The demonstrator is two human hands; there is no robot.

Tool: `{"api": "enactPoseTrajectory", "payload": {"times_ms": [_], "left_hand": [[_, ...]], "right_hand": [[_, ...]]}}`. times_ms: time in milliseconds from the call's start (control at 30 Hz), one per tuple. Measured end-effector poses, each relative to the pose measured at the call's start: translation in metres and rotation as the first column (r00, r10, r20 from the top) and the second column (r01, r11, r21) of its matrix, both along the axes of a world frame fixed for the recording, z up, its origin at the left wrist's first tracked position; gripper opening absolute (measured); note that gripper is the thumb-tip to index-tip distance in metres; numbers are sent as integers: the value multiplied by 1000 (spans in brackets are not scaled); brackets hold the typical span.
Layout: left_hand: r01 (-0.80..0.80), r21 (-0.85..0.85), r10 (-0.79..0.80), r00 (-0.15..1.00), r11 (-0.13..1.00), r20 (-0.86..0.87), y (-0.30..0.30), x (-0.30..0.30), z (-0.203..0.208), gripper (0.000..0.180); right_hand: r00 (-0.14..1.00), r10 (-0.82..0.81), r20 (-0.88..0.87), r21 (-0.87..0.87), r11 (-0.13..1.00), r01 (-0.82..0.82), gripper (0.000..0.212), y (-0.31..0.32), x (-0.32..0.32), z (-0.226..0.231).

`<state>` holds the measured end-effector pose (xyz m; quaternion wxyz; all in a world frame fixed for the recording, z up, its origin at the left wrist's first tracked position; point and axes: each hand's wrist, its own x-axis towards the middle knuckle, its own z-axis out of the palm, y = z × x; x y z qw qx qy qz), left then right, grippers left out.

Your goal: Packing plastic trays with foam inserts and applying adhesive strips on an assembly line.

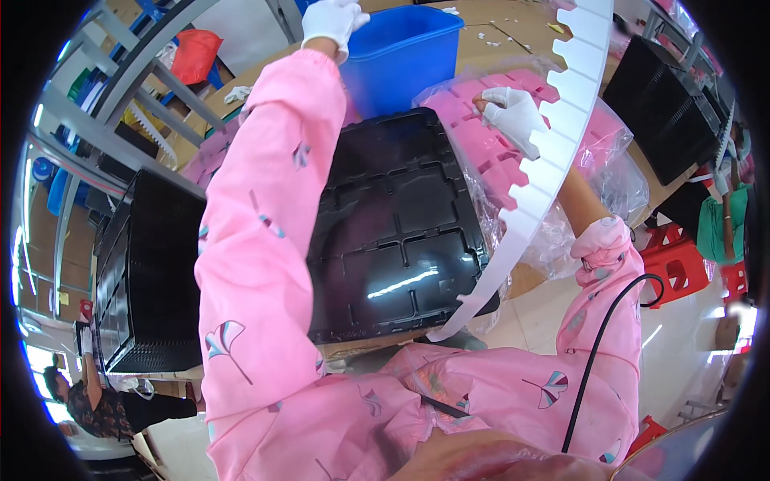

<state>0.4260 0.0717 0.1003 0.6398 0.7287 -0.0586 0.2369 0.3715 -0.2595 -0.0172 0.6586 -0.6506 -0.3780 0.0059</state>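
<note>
My left hand [330, 22], in a white glove, is at the far left rim of a blue plastic bin [405, 60], its fingers bent over the edge; the frame's top cuts it off in part. Over pink moulded trays [489, 164] in clear plastic wrap, my right hand [513, 116] has curled fingers with a bare fingertip showing. Whatever they pinch is too small to make out. A long white notched strip [525, 204] curves across in front of my right wrist. Between my arms lies a black moulded plastic tray [393, 216], ribbed and glossy.
Stacked black trays [156, 272] stand to the left beside a grey metal rack [172, 88]. Another black stack [666, 112] is at the far right, near a red stool [678, 260]. A black cable [597, 345] loops by my right sleeve. Other people work at both sides.
</note>
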Motion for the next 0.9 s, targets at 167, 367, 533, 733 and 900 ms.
{"api": "enactPoseTrajectory", "payload": {"times_ms": [167,367,533,733,900], "left_hand": [[-69,934,297,954,352,-41,-11,1,-20,67],[-210,745,158,977,633,141,-30,-13,-20,49],[-382,612,174,912,693,372,-28,-47,-28,39],[-182,535,88,976,825,197,-53,-132,-24,35],[-63,400,79,997,914,-22,-60,-169,-35,34]], "right_hand": [[817,-275,507,-338,808,482,19,-7,15,31],[920,-12,391,-725,612,316,23,9,31,24],[801,251,543,-830,304,468,21,44,22,23],[755,516,405,-851,-91,518,23,43,30,-8],[756,537,374,-835,-160,526,23,37,27,-11]]}}
